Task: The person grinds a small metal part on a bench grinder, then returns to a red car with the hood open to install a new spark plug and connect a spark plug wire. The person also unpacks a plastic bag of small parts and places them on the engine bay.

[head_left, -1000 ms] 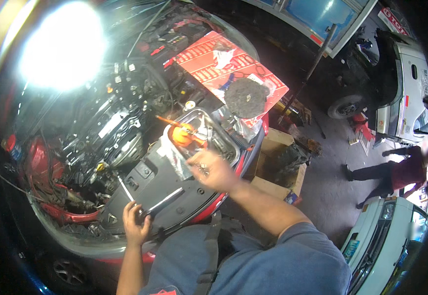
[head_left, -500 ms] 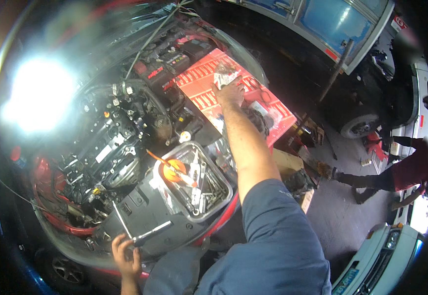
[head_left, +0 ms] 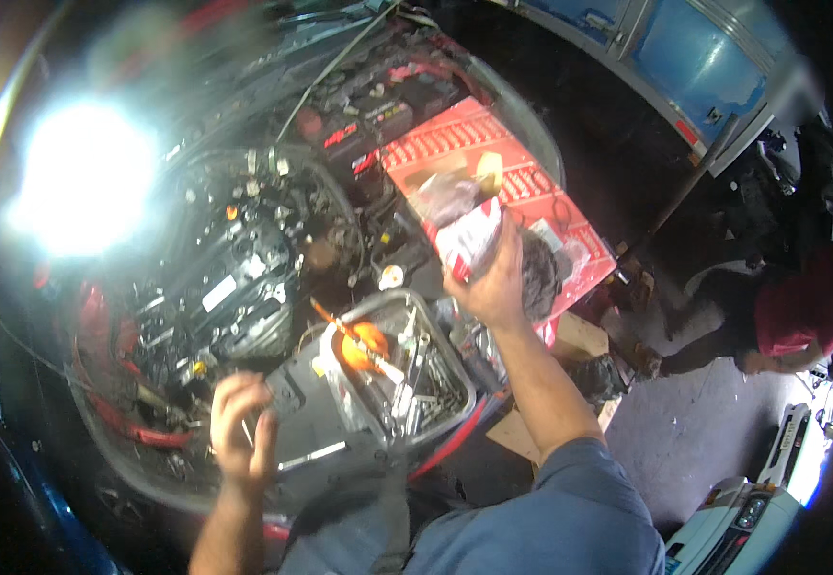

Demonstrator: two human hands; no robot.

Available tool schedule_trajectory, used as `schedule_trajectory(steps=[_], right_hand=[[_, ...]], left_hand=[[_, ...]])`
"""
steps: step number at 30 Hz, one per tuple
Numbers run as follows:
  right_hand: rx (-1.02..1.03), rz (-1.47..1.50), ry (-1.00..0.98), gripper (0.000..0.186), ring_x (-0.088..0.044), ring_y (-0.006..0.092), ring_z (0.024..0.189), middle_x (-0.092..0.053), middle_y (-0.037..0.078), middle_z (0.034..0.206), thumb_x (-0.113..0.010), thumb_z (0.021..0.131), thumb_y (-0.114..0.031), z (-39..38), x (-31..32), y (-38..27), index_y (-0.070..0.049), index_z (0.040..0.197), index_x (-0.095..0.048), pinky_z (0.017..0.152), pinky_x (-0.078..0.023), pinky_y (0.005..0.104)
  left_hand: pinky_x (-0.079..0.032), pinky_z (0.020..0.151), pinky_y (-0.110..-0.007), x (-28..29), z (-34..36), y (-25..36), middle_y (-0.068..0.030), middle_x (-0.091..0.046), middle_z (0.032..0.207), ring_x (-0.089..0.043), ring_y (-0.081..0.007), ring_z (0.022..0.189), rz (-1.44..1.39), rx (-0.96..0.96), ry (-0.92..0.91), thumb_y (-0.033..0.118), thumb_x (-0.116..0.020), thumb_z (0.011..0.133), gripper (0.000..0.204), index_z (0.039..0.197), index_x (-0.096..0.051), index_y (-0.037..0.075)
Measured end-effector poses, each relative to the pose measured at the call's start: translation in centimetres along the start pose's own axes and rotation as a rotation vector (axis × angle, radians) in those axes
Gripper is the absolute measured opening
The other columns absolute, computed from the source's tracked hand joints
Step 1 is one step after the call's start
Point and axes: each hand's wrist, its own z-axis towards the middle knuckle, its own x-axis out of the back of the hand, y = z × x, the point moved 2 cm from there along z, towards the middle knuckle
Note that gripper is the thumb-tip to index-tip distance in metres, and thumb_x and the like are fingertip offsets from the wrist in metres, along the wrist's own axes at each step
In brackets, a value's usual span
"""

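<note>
My right hand is closed around a white-and-red packet, held just above the red printed cardboard. A crumpled clear plastic bag is beside the packet. At the lower left my left hand is raised with thumb and fingers apart, slightly blurred. Behind and beside it a metal bar-like tool lies on the black cover; the hand partly hides it. Between my hands stands a metal tray with several sockets and tools, an orange round item and an orange-handled tool.
The open engine bay spreads left, with a battery at its far side and a bright lamp. A dark cloth-like bundle lies on the cardboard. Another person bends at the right near a white vehicle.
My right hand has lifted the white-and-red packet from the cardboard and drawn it nearer. My left hand has risen over the metal tool. The whole view has shifted slightly.
</note>
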Motion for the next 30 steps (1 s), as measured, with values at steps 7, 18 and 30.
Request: schedule_trajectory(steps=[7, 18, 30], right_hand=[[-0.021, 0.127, -0.347, 0.114, -0.041, 0.0422, 0.128, -0.040, 0.025, 0.139, -0.089, 0.054, -0.012, -11.1, 7.4, -9.4, 0.001, 0.147, -0.024, 0.108, -0.036, 0.0477], [-0.142, 0.062, -0.281, 0.100, -0.040, 0.0469, 0.125, -0.037, 0.032, 0.134, -0.077, 0.066, -0.014, -16.5, 9.0, -6.9, 0.005, 0.146, -0.020, 0.108, -0.037, 0.0514], [-0.212, -0.483, -0.645, 0.112, -0.040, 0.0471, 0.128, -0.040, 0.033, 0.138, -0.083, 0.068, -0.045, -9.9, 5.7, -1.4, 0.005, 0.148, -0.022, 0.106, -0.038, 0.0516]], left_hand=[[-0.050, 0.069, -0.031, -7.6, 5.0, 6.1, -0.0105, -0.057, 0.087, -0.060, -0.0216, 0.076, 0.034, -0.002, -0.297, 0.003, -0.073, 0.078, 0.022, 0.097, -0.063, 0.000], [-0.046, 0.092, -0.032, -0.8, -6.2, 3.6, -0.0134, -0.063, 0.118, -0.059, -0.0169, 0.105, -0.635, 0.487, -0.183, 0.011, -0.071, 0.086, 0.024, 0.101, -0.053, 0.002], [-0.046, 0.098, -0.038, 2.4, -18.2, 1.9, -0.0161, -0.058, 0.127, -0.056, -0.0223, 0.116, -0.655, 0.663, -0.035, 0.002, -0.071, 0.083, 0.015, 0.088, -0.057, 0.003]])
